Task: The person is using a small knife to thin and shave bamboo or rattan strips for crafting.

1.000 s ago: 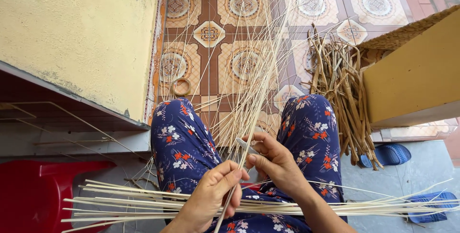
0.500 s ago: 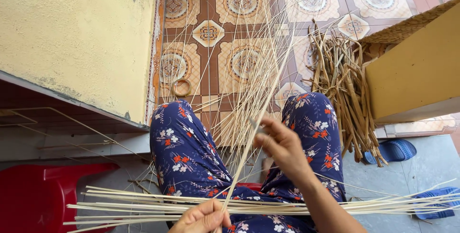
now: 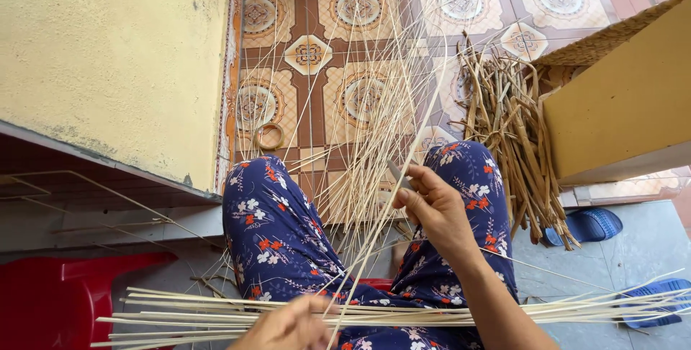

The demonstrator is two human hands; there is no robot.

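Right hand [image 3: 435, 206] pinches a small grey blade [image 3: 396, 174] above the lap; left hand [image 3: 291, 325], fingers closed, grips one long thin strip [image 3: 392, 199] rising over the knees. Strip bundle [image 3: 180, 317] lies across the thighs.

Place: home doorstep used as a weaving spot.
Floor: patterned tiles [image 3: 338, 69].
Wall: yellow plaster [image 3: 108, 55].
Materials: thin strips [image 3: 374, 105], cane bundle [image 3: 511, 134].
Footwear: blue slippers [image 3: 586, 225].
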